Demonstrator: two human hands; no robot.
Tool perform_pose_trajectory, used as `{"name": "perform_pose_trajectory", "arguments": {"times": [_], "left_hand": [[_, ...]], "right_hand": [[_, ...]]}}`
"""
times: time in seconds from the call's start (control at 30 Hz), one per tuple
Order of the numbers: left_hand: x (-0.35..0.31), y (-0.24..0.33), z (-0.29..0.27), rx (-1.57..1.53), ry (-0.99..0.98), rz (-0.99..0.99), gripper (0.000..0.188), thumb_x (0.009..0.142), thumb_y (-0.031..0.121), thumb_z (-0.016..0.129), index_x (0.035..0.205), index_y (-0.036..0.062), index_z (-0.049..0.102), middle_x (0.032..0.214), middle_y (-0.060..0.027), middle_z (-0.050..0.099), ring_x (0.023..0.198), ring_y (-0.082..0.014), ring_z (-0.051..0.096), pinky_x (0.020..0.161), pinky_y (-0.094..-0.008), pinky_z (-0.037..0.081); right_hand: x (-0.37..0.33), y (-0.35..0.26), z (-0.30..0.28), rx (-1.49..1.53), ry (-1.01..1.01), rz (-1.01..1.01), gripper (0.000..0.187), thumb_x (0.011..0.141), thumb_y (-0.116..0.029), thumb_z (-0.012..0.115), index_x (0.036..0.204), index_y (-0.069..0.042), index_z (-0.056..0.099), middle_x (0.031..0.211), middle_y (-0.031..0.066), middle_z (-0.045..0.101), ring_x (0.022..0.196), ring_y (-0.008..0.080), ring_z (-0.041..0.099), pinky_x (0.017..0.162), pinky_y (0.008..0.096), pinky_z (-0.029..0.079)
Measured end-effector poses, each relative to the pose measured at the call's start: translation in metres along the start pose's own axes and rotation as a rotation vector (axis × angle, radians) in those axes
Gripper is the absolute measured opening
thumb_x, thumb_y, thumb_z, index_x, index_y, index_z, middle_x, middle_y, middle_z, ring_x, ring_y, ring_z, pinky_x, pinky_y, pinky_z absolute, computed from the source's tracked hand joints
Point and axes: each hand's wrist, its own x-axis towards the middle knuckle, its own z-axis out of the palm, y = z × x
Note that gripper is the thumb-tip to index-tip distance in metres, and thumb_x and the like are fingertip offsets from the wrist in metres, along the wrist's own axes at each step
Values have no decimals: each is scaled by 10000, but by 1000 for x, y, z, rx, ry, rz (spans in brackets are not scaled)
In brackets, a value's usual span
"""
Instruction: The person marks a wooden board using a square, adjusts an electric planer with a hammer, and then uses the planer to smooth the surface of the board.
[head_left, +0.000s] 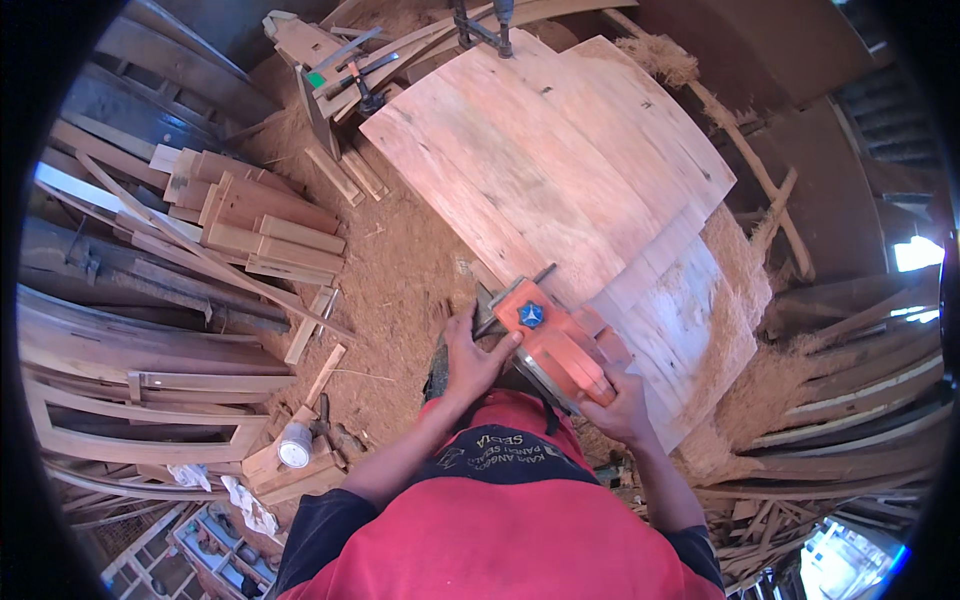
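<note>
An orange electric hand planer with a blue star-shaped knob is at the near corner of a wide pale wooden panel. My right hand is wrapped round its rear handle. At the planer's front left, my left hand grips the edge, its thumb against the orange body and its fingers by a dark metal part. The planer's underside is hidden. Beneath the panel's right side lies another pale board, partly strewn with shavings.
A metal clamp sits on the panel's far edge. Stacked boards lie to the left above sawdust-covered ground. A white can and a mallet-like wooden tool are at lower left. Shavings heap at right beside long planks.
</note>
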Motion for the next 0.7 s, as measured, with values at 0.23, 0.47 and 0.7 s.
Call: {"name": "perform_pose_trajectory", "arguments": {"times": [0.23, 0.47, 0.7], "left_hand": [[75, 15, -51, -114, -12, -37, 847, 761, 392, 880, 1364, -81, 520, 1234, -204, 589, 1153, -284, 593, 1000, -397, 479], [161, 1, -104, -270, -25, 2, 778, 785, 322, 877, 1355, -88, 543, 1219, -158, 671, 1108, -205, 640, 994, -357, 492], [261, -2, -169, -127, -51, -50, 860, 796, 332, 882, 1391, -145, 485, 1266, -183, 653, 1136, -205, 630, 997, -331, 488]], "right_hand": [[72, -46, 32, -36, -54, -38, 221, 729, -156, 725, 864, 7, 663, 702, 146, 637, 616, 225, 625, 611, 370, 493], [154, -83, 77, -38, -15, -118, 306, 725, -242, 746, 904, 1, 690, 752, 190, 675, 693, 336, 681, 660, 423, 529], [247, -141, 115, -145, -11, -133, 358, 740, -280, 742, 968, -6, 705, 829, 226, 705, 784, 380, 707, 714, 453, 549]]}}
